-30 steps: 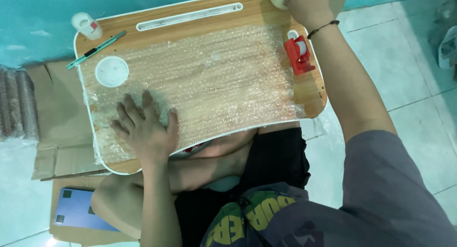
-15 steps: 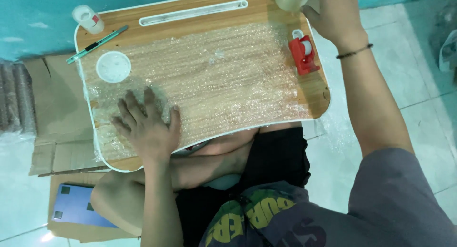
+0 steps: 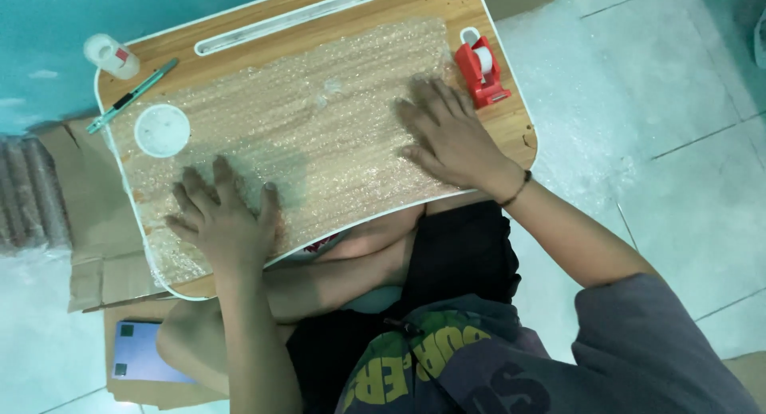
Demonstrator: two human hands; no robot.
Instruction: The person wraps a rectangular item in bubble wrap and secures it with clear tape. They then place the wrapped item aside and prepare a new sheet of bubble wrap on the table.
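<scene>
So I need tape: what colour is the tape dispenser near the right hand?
Red tape dispenser, clearest in the head view.

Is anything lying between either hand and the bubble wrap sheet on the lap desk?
Nothing visible does. The left hand and right hand both lie flat, palms down, directly on the bubble wrap sheet. The white round lid rests on the sheet's far left corner, and the red tape dispenser stands just off its right edge, both apart from the hands.

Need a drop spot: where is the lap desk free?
Free: bubble wrap between left hand and right hand, below the slot. Crowded: left end with white disc, cutter, roll; right edge by red tape dispenser.
</scene>
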